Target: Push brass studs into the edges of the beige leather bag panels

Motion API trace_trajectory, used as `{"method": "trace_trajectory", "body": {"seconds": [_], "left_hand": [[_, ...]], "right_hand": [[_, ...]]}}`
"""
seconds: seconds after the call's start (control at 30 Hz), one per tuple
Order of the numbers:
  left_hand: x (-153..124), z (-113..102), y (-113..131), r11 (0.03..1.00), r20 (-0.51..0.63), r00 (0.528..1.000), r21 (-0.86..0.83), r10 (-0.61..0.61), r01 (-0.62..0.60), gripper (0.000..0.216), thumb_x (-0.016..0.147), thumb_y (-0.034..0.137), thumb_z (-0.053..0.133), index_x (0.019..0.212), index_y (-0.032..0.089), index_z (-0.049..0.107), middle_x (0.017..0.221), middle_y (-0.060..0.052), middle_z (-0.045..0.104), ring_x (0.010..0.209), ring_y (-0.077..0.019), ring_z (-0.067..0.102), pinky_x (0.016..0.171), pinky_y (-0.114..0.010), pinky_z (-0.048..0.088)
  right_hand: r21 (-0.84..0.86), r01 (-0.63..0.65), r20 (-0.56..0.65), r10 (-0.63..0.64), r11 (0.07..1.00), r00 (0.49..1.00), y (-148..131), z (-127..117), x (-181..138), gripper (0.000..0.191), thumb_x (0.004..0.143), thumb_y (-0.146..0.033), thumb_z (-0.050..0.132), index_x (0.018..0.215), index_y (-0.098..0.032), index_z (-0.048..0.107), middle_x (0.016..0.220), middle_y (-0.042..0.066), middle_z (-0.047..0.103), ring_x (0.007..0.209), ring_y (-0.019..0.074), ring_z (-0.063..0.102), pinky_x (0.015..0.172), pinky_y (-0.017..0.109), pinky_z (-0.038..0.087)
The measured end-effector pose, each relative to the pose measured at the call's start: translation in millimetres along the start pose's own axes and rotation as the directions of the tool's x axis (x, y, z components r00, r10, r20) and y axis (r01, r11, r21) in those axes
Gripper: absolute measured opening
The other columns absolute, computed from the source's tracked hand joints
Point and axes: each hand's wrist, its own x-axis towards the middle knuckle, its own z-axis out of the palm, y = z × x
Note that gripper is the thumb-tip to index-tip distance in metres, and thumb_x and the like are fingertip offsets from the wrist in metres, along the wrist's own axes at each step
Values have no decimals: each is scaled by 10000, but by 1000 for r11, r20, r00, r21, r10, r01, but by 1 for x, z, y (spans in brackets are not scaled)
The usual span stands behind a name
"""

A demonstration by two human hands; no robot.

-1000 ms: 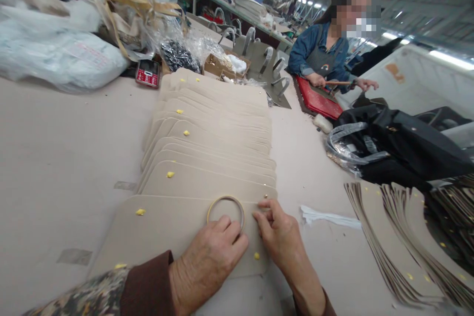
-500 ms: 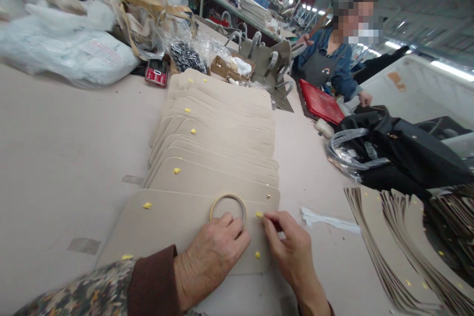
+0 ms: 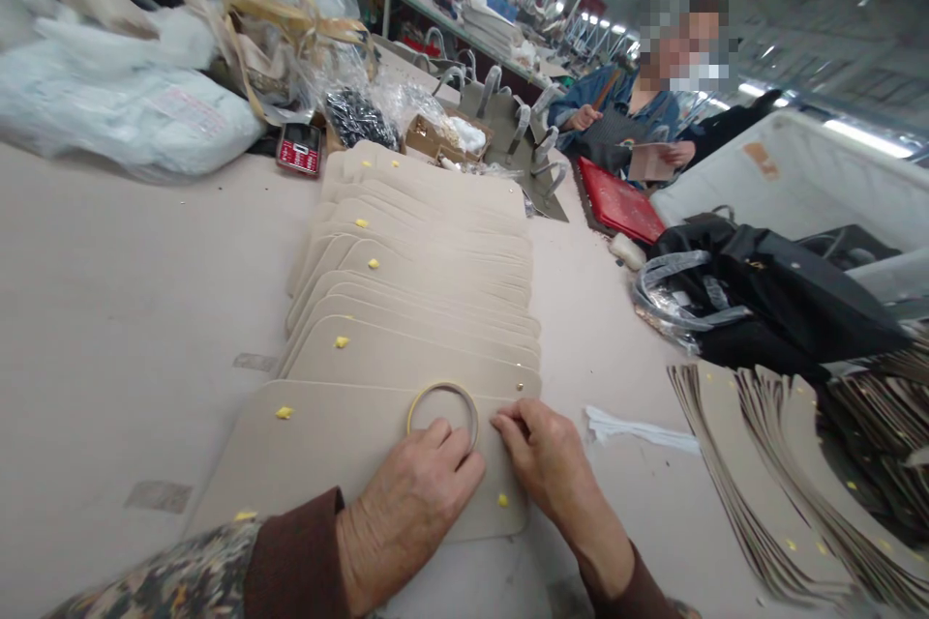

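Note:
A row of overlapping beige flat panels (image 3: 421, 261) runs away from me, each with small yellow dots. On the nearest panel (image 3: 326, 445) lies a thin tape ring (image 3: 442, 404). My left hand (image 3: 410, 503) rests on that panel with its curled fingers touching the ring's near edge. My right hand (image 3: 541, 459) presses pinched fingertips onto the panel just right of the ring, where the yellow dot seen earlier is now hidden. Another yellow dot (image 3: 501, 500) lies between my hands.
Plastic bags (image 3: 116, 106), a red phone (image 3: 299, 147) and a small box (image 3: 435, 131) sit at the far end. A person in blue works at a red mat (image 3: 620, 203). A black bag (image 3: 769, 290) and fanned panels (image 3: 784, 474) lie to the right, a white strip (image 3: 639, 427) nearer.
My right hand drew back, exposing a yellow dot beside the ring, then came forward again over it. My left hand stayed on the ring. The person opposite lowered an arm.

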Motion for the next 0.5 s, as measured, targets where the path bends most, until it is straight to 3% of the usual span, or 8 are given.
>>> {"method": "trace_trajectory", "body": {"seconds": [0.1, 0.23, 0.4, 0.5], "left_hand": [[0, -3, -1, 999, 9, 999, 12, -37, 37, 63, 888, 133, 568, 869, 179, 529, 866, -34, 564, 761, -213, 484, 650, -337, 433], [-1, -8, -3, 998, -7, 998, 1, -63, 63, 111, 889, 72, 512, 871, 179, 534, 850, -29, 569, 760, -206, 493, 666, -331, 435], [-2, -11, -5, 997, -45, 996, 23, -76, 77, 145, 859, 40, 508, 844, 180, 541, 808, -29, 566, 744, -209, 498, 653, -320, 431], [-2, -11, -6, 996, -54, 995, 31, -87, 89, 154, 857, 37, 497, 839, 183, 543, 807, -29, 568, 750, -212, 506, 655, -320, 438]], "right_hand": [[51, -97, -41, 99, 994, 994, -3, 5, -13, 153, 895, -221, 563, 780, -187, 659, 735, 31, 708, 672, 180, 658, 653, 268, 462], [156, -91, 52, 84, 983, 995, -2, 1, -32, 182, 916, -250, 540, 837, -206, 698, 772, 38, 725, 708, 185, 671, 675, 268, 490], [186, 124, -35, -120, 975, 992, 6, -9, -40, 191, 955, -212, 478, 972, -201, 668, 843, 56, 679, 782, 174, 654, 707, 263, 508], [112, 243, 40, -248, 964, 968, 8, -10, -33, 223, 972, -190, 452, 952, -195, 675, 806, 46, 640, 736, 153, 633, 677, 241, 499]]}}
